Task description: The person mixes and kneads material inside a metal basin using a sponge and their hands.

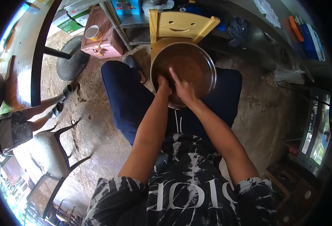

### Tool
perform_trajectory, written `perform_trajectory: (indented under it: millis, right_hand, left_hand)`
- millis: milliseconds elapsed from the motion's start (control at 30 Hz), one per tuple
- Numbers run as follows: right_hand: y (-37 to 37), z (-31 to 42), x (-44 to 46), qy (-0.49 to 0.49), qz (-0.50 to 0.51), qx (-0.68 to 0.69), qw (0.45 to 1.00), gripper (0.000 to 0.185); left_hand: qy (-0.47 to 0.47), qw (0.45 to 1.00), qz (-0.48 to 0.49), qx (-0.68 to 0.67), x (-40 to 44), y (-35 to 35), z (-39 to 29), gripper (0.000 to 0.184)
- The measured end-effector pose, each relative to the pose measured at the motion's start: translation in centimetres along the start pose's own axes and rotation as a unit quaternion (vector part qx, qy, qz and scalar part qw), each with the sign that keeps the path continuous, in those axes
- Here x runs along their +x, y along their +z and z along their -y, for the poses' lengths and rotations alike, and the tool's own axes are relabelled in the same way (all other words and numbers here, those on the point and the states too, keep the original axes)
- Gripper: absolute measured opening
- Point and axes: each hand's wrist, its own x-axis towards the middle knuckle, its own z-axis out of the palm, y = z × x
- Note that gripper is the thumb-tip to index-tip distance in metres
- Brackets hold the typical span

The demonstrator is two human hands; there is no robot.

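Metal pot (213, 71): upper centre, between the trousered knees, its round rim overlapping the smiley-cutout wooden chair (183, 25); brown contents inside.
Room around: concrete floor (254, 109) shows beyond both knees; the rim encircles both hands.
Left hand (164, 86): reaches down inside the rim, fingers bent, tips obscured; grip cannot be told.
Right hand (184, 90): beside it, index finger extended, others partly hidden.
Shirt lettering (192, 194): large, white, inverted, apparently "DIOR".
Carton (72, 22): upper left, green-and-white, print illegible.
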Motion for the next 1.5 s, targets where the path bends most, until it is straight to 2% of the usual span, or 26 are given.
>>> perform_trajectory:
  millis: [100, 167, 200, 267, 333, 400, 433, 500, 600, 633, 667, 733, 867, 933, 967, 1033, 1067, 1133, 1167, 1233, 1267, 1333, 1367, 1433, 1467, 1500]
  right_hand:
    - [-0.2, -1.0, 1.1, -0.013, 0.001, -0.024, 1.0, 0.071]
    - [-2.3, 0.9, 1.5, -0.082, -0.199, 0.024, 0.976, 0.073]
    - [-2.2, 0.4, 1.1, -0.074, -0.196, 0.026, 0.977, 0.073]
    - [-3.0, -1.6, 1.8, -0.012, -0.021, -0.044, 0.999, 0.073]
    - [-3.5, -1.5, 2.2, 0.007, -0.032, -0.048, 0.998, 0.073]
    - [-2.9, -0.8, 1.7, -0.031, -0.221, 0.034, 0.974, 0.073]
    - [-2.2, -0.9, 1.0, -0.028, -0.216, 0.038, 0.975, 0.073]
    - [-2.1, -1.2, 0.3, -0.007, -0.016, 0.054, 0.998, 0.071]
    - [-2.0, -0.5, 1.1, -0.037, -0.057, -0.041, 0.997, 0.071]
    - [-1.6, 0.0, 1.5, -0.089, -0.168, 0.016, 0.982, 0.07]
    - [-1.6, 0.4, 1.4, -0.09, -0.159, 0.023, 0.983, 0.07]
    - [-1.7, -0.2, 0.8, -0.031, -0.058, 0.047, 0.997, 0.068]
    - [-2.2, -0.7, 2.0, -0.008, -0.021, -0.018, 1.0, 0.065]
    - [-3.3, 1.6, 1.9, -0.102, -0.212, -0.021, 0.972, 0.064]
    - [-3.1, 1.4, 1.5, -0.1, -0.209, -0.018, 0.973, 0.064]
    - [-3.3, 0.1, 1.5, 0.041, 0.087, -0.063, 0.993, 0.064]
    - [-3.1, -0.3, 1.5, 0.041, 0.083, -0.066, 0.994, 0.064]
    - [-2.6, -0.3, 2.0, -0.042, -0.115, 0.016, 0.992, 0.064]
    - [-2.4, -0.6, 2.2, -0.047, -0.108, 0.02, 0.993, 0.064]
    - [-2.7, -1.2, 1.5, -0.056, -0.132, 0.009, 0.99, 0.064]
    - [-2.8, -1.6, 1.6, -0.056, -0.137, 0.006, 0.989, 0.064]
    - [-3.0, -2.3, 2.2, 0.039, 0.005, -0.024, 0.999, 0.063]
    - [-3.0, -2.6, 2.3, 0.035, 0.004, -0.026, 0.999, 0.063]
    - [-2.9, -1.0, 1.6, -0.026, -0.173, 0.01, 0.984, 0.063]
    - [-2.8, -0.9, 1.2, -0.023, -0.169, 0.011, 0.985, 0.063]
    - [-2.8, -1.2, 0.8, -0.021, -0.082, -0.018, 0.996, 0.063]
  left_hand:
    - [0.016, 0.999, -0.002, 0.051, 0.8, 0.5, -0.2, 0.056]
    - [0.029, 0.997, -0.014, 0.07, 1.0, -1.2, 0.5, 0.056]
    - [0.008, 0.997, -0.044, 0.055, 0.9, -1.3, 0.7, 0.055]
    - [-0.013, 0.997, -0.055, 0.049, 1.1, -0.1, 0.6, 0.055]
    - [0.006, 0.999, 0.025, 0.047, 0.4, 0.3, 0.2, 0.067]
    - [0.006, 0.999, -0.023, 0.049, 0.2, 0.9, 0.0, 0.068]
    - [0.002, 0.996, -0.066, 0.06, -0.3, 0.9, 0.1, 0.069]
    - [-0.002, 0.995, -0.057, 0.081, -0.2, 0.8, 0.0, 0.069]
    - [0.014, 0.998, 0.002, 0.064, 1.1, 0.8, 0.4, 0.064]
    - [0.035, 0.998, 0.039, 0.026, 1.3, 0.1, 0.3, 0.059]
    - [0.038, 0.999, 0.029, 0.023, 1.5, -0.5, 0.3, 0.059]
    - [-0.034, 0.987, -0.12, 0.103, -0.7, 1.5, -0.6, 0.059]
    - [0.019, 1.0, 0.006, 0.02, 0.6, 1.4, -0.2, 0.06]
    - [-0.019, 0.995, -0.094, 0.005, -1.9, 2.9, -1.1, 0.06]
    - [-0.02, 0.995, -0.099, 0.005, -1.1, 1.7, -0.7, 0.06]
    - [-0.029, 0.997, -0.048, 0.053, 3.0, -0.5, 0.7, 0.06]
    - [-0.029, 0.997, -0.044, 0.054, 3.0, -0.2, 0.9, 0.06]
    - [0.024, 0.998, -0.033, 0.055, 2.5, -0.2, 0.8, 0.06]
    - [0.028, 0.998, -0.039, 0.049, 2.6, -0.1, 0.6, 0.06]
    - [-0.027, 0.986, -0.153, 0.06, 1.6, 0.6, 0.6, 0.061]
    - [-0.027, 0.987, -0.148, 0.063, 1.1, 1.1, 0.3, 0.061]
    - [-0.034, 0.991, -0.095, 0.089, 0.3, 1.5, -0.3, 0.061]
    - [-0.031, 0.992, -0.092, 0.086, 0.5, 2.0, -0.5, 0.061]
    - [0.0, 0.991, -0.121, 0.055, 1.1, 1.1, 0.0, 0.061]
    - [-0.003, 0.991, -0.126, 0.055, 1.2, 0.3, 0.4, 0.061]
    - [-0.01, 0.992, -0.101, 0.075, 1.2, 0.3, 0.4, 0.061]
